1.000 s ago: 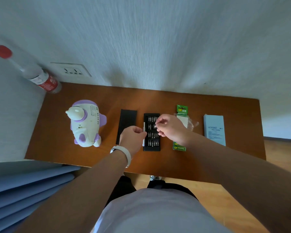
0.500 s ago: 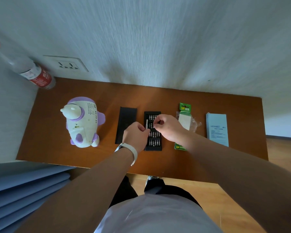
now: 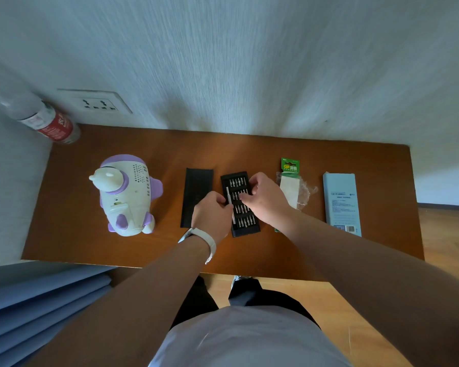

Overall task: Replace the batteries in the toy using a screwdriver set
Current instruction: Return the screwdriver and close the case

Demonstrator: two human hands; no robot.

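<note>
Head view: left hand (image 3: 212, 217) curled round silver screwdriver handle (image 3: 228, 195) over black bit tray (image 3: 247, 228), mid-bench (image 3: 249, 148). Right hand (image 3: 266, 200) fingers curled onto bits, grip unclear. Toy (image 3: 127, 197) lying left; battery pack (image 3: 290, 166) right of tray.

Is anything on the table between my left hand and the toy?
Only the black case lid, lying flat on the table between the toy and the left hand gripping the screwdriver; probably low enough to pass over.
</note>
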